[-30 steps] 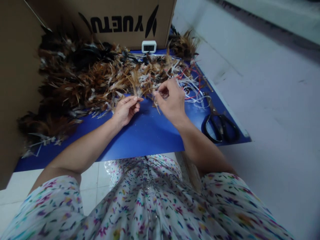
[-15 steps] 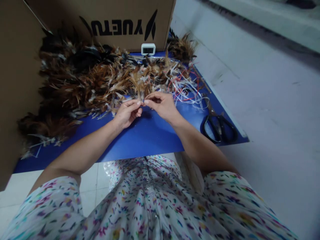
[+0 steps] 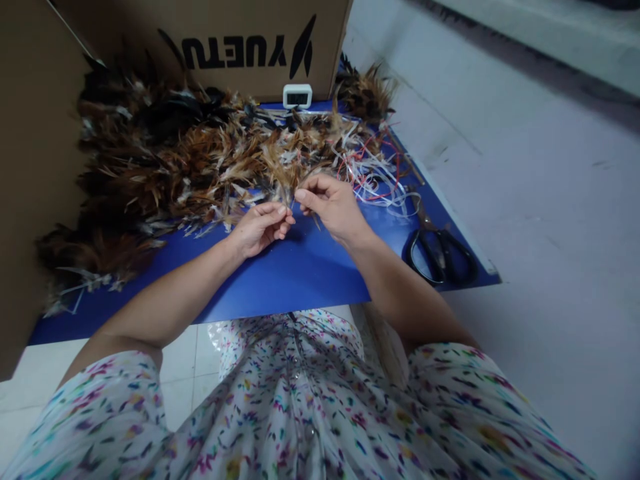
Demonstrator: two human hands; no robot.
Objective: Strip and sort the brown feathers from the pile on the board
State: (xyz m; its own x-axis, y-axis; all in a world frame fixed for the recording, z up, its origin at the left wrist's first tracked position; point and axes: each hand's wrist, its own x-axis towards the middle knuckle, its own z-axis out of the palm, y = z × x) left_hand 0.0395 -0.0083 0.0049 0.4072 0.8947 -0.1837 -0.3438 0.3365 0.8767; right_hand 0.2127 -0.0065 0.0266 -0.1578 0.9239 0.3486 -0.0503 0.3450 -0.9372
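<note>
My left hand (image 3: 264,228) is closed in a pinch, thumb against forefinger, at the base of a small tuft of tan feathers (image 3: 281,172) that points away from me. To its right, my right hand (image 3: 331,205) is also pinched shut on a thin brownish feather; a narrow end (image 3: 317,221) shows below its fingers. The fingertips of the two hands are close together but apart. Just beyond them spreads a heap of brown and black feathers (image 3: 195,150), many with pale, fluffy bases.
Black-handled scissors (image 3: 437,257) lie at the right of the blue table (image 3: 285,280). Tangled white and red strings (image 3: 375,177) are behind them. A small white digital clock (image 3: 297,97) stands before a cardboard box (image 3: 240,40). More cardboard (image 3: 35,167) rises at the left.
My right hand has moved slightly right and away from the left fingertips, which it was meeting before. The thin feather end now shows beneath it. My left hand has shifted slightly right.
</note>
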